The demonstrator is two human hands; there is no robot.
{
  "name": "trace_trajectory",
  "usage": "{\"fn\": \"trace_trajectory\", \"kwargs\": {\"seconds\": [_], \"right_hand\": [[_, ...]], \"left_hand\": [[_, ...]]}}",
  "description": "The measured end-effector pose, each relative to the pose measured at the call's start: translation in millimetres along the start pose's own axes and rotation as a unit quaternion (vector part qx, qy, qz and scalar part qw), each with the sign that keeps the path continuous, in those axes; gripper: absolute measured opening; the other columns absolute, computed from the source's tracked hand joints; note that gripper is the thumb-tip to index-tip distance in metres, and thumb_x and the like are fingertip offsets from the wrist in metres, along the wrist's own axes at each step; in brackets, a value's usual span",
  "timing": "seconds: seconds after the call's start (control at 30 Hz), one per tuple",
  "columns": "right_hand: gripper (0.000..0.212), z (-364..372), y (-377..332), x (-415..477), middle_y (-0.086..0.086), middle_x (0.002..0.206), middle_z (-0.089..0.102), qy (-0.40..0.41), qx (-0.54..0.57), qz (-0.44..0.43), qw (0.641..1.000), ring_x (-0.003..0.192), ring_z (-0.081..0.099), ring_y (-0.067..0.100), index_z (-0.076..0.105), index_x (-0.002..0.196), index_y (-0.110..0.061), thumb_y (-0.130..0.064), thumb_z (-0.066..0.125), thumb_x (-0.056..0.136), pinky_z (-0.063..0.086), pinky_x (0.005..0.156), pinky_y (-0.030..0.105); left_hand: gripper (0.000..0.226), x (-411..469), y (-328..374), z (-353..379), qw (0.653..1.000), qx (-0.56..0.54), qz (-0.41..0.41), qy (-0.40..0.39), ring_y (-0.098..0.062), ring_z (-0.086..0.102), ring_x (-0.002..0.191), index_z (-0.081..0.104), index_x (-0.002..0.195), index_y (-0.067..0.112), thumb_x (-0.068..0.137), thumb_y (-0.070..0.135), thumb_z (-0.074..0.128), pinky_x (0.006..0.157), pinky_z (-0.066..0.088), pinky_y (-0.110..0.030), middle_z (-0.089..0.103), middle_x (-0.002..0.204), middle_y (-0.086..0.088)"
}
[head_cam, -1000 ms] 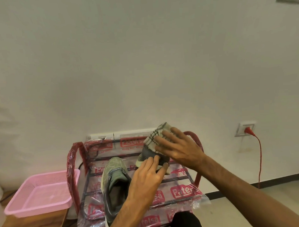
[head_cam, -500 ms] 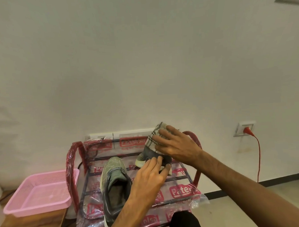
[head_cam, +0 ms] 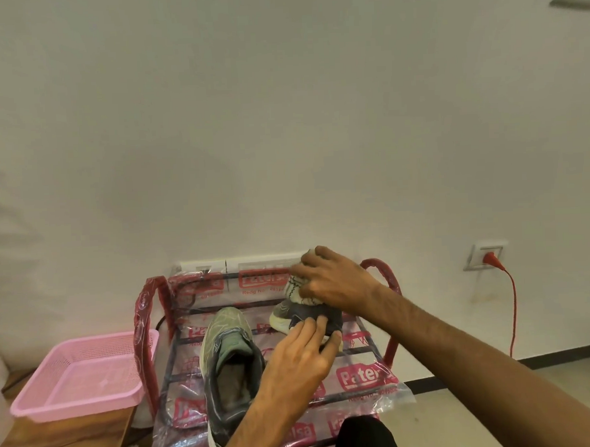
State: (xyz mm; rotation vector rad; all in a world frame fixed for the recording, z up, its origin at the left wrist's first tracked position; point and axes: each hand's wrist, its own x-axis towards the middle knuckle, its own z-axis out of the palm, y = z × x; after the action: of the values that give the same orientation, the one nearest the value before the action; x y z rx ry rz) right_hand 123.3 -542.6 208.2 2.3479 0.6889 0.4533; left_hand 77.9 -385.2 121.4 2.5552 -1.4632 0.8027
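The left hand (head_cam: 299,355) comes up from the bottom edge, wrist low and back of the hand facing the camera. Its fingers (head_cam: 311,324) lie close together along the side of the dark shoe (head_cam: 291,316), and the thumb sits round the shoe's near end, so the hand holds the shoe steady between fingers and thumb.

The right arm crosses in from the lower right, forearm stretched out long and wrist bent slightly down. The right hand (head_cam: 330,282) sits on top of the same shoe, fingers curled over a pale checked cloth (head_cam: 298,289) and pressing it against the shoe's upper part.

The dark shoe stands tipped up on the far right part of the shoe rack (head_cam: 387,276), a red frame wrapped in printed clear plastic, with its pale sole edge turned to the left. A green shoe (head_cam: 230,354) lies flat on the rack just left of the left hand, opening toward the camera.

To the left of the rack a pink basket (head_cam: 77,378) rests on a wooden table (head_cam: 60,443). On the wall at the right, a red cable (head_cam: 511,301) hangs from a socket (head_cam: 484,255).
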Motion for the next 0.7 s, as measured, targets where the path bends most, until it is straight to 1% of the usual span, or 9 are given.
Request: {"fn": "trace_trajectory", "kwargs": {"seconds": [0.1, 0.17, 0.23, 0.3, 0.37, 0.43, 0.5, 0.6, 0.7], "right_hand": [[0.043, -4.1, 1.1, -1.4, 0.007, 0.132, 0.052, 0.033, 0.009, 0.073, 0.997, 0.118, 0.049, 0.028, 0.068, 0.112, -0.021, -0.036, 0.082, 0.074, 0.043, 0.099, 0.044], [0.048, -12.0, -3.3, -9.2, 0.008, 0.131, 0.055, 0.110, 0.061, 0.136, 0.983, 0.119, 0.051, 0.029, 0.068, 0.112, -0.023, -0.034, 0.085, 0.069, 0.044, 0.098, 0.045], [0.047, -16.0, -10.6, -20.7, 0.010, 0.129, 0.058, 0.195, 0.121, 0.223, 0.947, 0.119, 0.053, 0.032, 0.070, 0.111, -0.023, -0.029, 0.085, 0.068, 0.045, 0.097, 0.046], [0.042, -11.3, -20.7, -33.2, 0.011, 0.128, 0.060, 0.248, 0.187, 0.318, 0.896, 0.117, 0.055, 0.034, 0.072, 0.111, -0.022, -0.019, 0.083, 0.072, 0.046, 0.095, 0.047], [0.041, 2.5, -30.6, -44.5, 0.008, 0.128, 0.060, 0.254, 0.244, 0.397, 0.848, 0.118, 0.053, 0.031, 0.072, 0.113, -0.023, -0.007, 0.078, 0.076, 0.048, 0.093, 0.044], [0.040, 18.3, -41.0, -54.3, 0.002, 0.129, 0.058, 0.247, 0.335, 0.456, 0.787, 0.116, 0.052, 0.021, 0.071, 0.114, -0.025, -0.002, 0.071, 0.081, 0.048, 0.090, 0.031], [0.035, 27.1, -52.5, -61.1, -0.002, 0.128, 0.056, 0.236, 0.451, 0.513, 0.691, 0.107, 0.054, 0.006, 0.069, 0.117, -0.022, -0.003, 0.065, 0.087, 0.045, 0.082, 0.013], [0.030, 30.9, -70.7, -64.7, -0.004, 0.123, 0.056, 0.228, 0.570, 0.528, 0.587, 0.100, 0.055, 0.000, 0.065, 0.117, -0.018, -0.003, 0.058, 0.092, 0.048, 0.072, 0.009], [0.030, 32.2, -85.4, -62.7, -0.008, 0.115, 0.059, 0.236, 0.622, 0.515, 0.540, 0.100, 0.057, -0.004, 0.067, 0.112, -0.023, -0.001, 0.056, 0.093, 0.049, 0.073, 0.008]], "left_hand": [[0.071, 0.0, -1.5, -1.8, 1.000, -0.010, -0.014, -0.001, -0.027, 0.068, 0.095, 0.074, 0.107, 0.014, 0.040, 0.011, 0.095, 0.082, 0.055, -0.033, 0.070, 0.107, -0.017], [0.072, -1.7, -5.4, -1.4, 0.999, -0.024, -0.037, 0.016, -0.029, 0.068, 0.094, 0.073, 0.109, 0.015, 0.041, 0.011, 0.095, 0.081, 0.055, -0.035, 0.069, 0.108, -0.018], [0.072, -3.3, -8.8, -0.5, 0.997, -0.027, -0.060, 0.033, -0.030, 0.068, 0.094, 0.072, 0.111, 0.014, 0.043, 0.010, 0.094, 0.081, 0.056, -0.038, 0.069, 0.110, -0.019], [0.076, -5.1, -12.6, 2.5, 0.996, -0.028, -0.077, 0.045, -0.032, 0.068, 0.093, 0.071, 0.113, 0.014, 0.042, 0.004, 0.094, 0.079, 0.056, -0.040, 0.068, 0.111, -0.019], [0.080, -7.2, -15.6, 5.1, 0.995, -0.030, -0.085, 0.052, -0.033, 0.067, 0.094, 0.071, 0.114, 0.013, 0.039, -0.001, 0.093, 0.078, 0.057, -0.042, 0.068, 0.112, -0.019], [0.085, -9.1, -16.7, 5.7, 0.993, -0.034, -0.094, 0.055, -0.034, 0.067, 0.095, 0.071, 0.115, 0.013, 0.034, -0.005, 0.092, 0.078, 0.058, -0.044, 0.068, 0.113, -0.018], [0.089, -10.3, -17.4, 6.8, 0.992, -0.035, -0.103, 0.059, -0.037, 0.066, 0.099, 0.071, 0.115, 0.014, 0.031, -0.008, 0.091, 0.076, 0.057, -0.044, 0.068, 0.113, -0.016], [0.091, -11.0, -18.5, 14.6, 0.993, -0.029, -0.092, 0.065, -0.041, 0.061, 0.110, 0.063, 0.121, 0.015, 0.037, -0.010, 0.089, 0.089, 0.053, -0.053, 0.065, 0.117, -0.014], [0.097, -10.3, -21.7, 25.8, 0.996, -0.024, -0.067, 0.051, -0.041, 0.057, 0.117, 0.053, 0.129, 0.019, 0.043, -0.006, 0.090, 0.099, 0.043, -0.058, 0.062, 0.121, -0.011]]}}
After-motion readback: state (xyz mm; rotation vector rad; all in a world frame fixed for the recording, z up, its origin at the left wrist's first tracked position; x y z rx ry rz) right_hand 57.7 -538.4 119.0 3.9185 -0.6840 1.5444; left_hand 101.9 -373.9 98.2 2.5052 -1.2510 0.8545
